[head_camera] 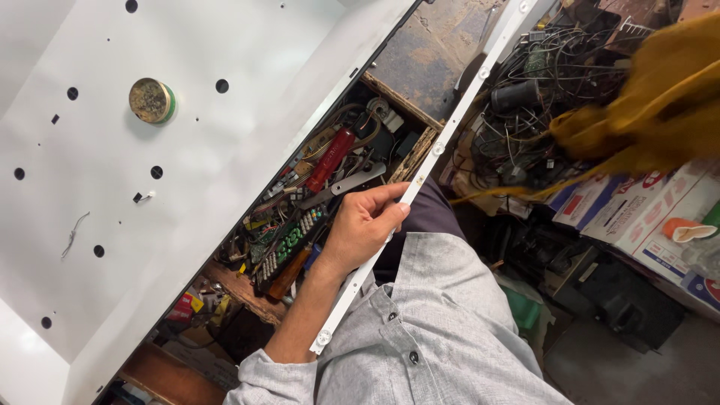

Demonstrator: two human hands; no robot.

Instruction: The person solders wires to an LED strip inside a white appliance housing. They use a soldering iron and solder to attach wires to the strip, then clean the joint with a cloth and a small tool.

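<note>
The fingers of the left hand are curled closed around a long, thin white strip, the thumb lying along its near side and the fingertips wrapped over its edge. The strip passes straight through that grip, running on a diagonal from beside the grey shirt up to the top of the view, with small round lenses spaced along it. The right hand is not in view.

The largest thing about is the white sheet-metal panel, dotted with dark holes, which fills the left half and slopes away from the hand. Its long right edge runs nearly parallel to the strip, well apart from it. Between the two lies an open wooden drawer crammed with tools, a red-handled one among them, just beyond the knuckles. Right of the strip sit a tangle of black wires, a mustard-yellow cloth and printed cardboard boxes, close against its upper half. A small round tin rests on the panel, far from the hand, with a scrap of wire below it.
</note>
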